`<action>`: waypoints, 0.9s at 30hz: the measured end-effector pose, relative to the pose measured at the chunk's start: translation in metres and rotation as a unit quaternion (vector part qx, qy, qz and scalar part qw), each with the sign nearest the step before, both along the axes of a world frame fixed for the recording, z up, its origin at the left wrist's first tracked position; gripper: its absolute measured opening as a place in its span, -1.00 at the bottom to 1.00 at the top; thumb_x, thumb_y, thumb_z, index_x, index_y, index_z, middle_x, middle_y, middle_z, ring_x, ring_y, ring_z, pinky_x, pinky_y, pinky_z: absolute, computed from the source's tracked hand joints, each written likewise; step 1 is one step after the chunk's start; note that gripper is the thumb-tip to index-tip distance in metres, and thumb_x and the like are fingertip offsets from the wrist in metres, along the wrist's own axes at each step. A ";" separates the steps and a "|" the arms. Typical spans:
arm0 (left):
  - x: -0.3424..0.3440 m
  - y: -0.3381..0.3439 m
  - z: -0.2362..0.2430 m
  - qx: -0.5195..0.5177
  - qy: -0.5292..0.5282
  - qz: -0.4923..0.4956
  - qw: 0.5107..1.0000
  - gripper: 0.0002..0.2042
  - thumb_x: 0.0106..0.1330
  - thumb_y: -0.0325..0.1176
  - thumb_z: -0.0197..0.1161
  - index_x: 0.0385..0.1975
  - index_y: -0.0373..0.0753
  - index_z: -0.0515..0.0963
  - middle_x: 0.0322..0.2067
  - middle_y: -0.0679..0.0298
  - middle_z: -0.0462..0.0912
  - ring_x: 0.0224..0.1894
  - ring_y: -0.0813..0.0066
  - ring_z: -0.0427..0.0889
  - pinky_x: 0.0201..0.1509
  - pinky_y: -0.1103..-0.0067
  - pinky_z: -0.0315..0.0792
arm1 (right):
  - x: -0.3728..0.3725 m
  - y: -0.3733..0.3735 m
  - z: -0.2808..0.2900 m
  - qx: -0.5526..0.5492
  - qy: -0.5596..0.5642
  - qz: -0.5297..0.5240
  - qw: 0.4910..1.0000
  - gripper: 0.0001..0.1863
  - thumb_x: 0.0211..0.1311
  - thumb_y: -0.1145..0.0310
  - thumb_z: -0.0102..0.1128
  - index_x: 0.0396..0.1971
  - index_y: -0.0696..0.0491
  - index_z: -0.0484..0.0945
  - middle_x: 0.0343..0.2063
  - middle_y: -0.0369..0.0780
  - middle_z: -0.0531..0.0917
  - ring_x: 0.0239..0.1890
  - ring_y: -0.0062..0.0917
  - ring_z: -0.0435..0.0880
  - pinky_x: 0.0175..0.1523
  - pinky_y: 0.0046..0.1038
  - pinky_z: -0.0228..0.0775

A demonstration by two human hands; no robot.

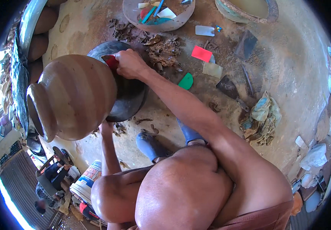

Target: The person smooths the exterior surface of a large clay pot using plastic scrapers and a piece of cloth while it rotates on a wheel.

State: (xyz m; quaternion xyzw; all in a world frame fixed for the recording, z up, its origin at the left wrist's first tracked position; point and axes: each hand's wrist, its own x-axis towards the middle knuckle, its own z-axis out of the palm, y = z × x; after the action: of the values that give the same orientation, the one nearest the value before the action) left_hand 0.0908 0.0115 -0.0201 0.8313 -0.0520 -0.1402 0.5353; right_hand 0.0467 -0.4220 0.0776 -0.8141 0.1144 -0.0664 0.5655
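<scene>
Your hands differ in the head view: the right (129,65) pinches a red tool (112,62) at the pot (77,97); the left (105,127) is low by the disc (130,109), fingers hidden, grip impossible to tell; the pot adjoins the disc, mouth leftward; pressing hard could gouge its wall if soft; a jolted disc could unseat it.

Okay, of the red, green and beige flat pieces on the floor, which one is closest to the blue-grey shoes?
The green piece, the one with a rounded edge; the red rectangle and beige rectangle both lie farther from the shoes.
</scene>
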 end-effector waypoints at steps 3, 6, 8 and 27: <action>-0.087 -0.101 0.027 -0.201 0.257 0.252 0.911 -0.37 0.50 0.18 0.13 0.41 -0.06 0.30 0.35 0.22 0.43 0.33 0.17 0.49 0.28 0.13 0.54 | -0.017 -0.007 -0.013 -0.001 0.011 -0.005 1.000 -0.70 -0.01 0.46 0.27 -0.21 0.15 0.71 -0.29 0.14 0.71 -0.12 0.08 0.71 0.05 -0.04 0.56; -0.138 -0.117 0.060 -0.241 0.373 0.192 0.875 -0.31 0.49 0.26 0.07 0.41 -0.11 0.25 0.24 0.09 0.49 0.05 0.03 0.68 0.12 0.22 0.64 | -0.009 0.007 0.000 0.025 -0.014 -0.009 1.000 -0.68 -0.04 0.45 0.35 -0.20 0.14 0.74 -0.25 0.12 0.74 -0.11 0.04 0.73 0.09 -0.04 0.57; -0.156 -0.152 0.089 -0.136 0.523 0.043 0.840 -0.28 0.46 0.32 0.06 0.40 -0.09 0.25 0.20 0.09 0.51 0.02 0.04 0.70 0.11 0.22 0.65 | -0.013 -0.002 -0.024 0.026 0.005 -0.024 0.999 -0.68 -0.03 0.44 0.35 -0.19 0.12 0.74 -0.24 0.11 0.74 -0.11 0.05 0.73 0.09 -0.03 0.57; -0.139 -0.151 0.090 -0.152 0.430 0.187 0.870 -0.28 0.46 0.39 -0.04 0.36 -0.07 0.31 0.22 0.20 0.54 0.13 0.18 0.64 0.01 0.25 0.66 | -0.029 -0.006 -0.008 0.059 -0.030 -0.063 0.996 -0.56 -0.01 0.52 0.24 -0.04 -0.01 0.71 -0.26 0.08 0.71 -0.11 0.07 0.68 0.03 -0.05 0.54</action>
State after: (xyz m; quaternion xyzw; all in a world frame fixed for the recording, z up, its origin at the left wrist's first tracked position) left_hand -0.0486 -0.1399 0.0699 0.5914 0.3190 -0.3718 0.6405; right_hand 0.0176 -0.4277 0.0693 -0.7679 0.1519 -0.1190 0.6108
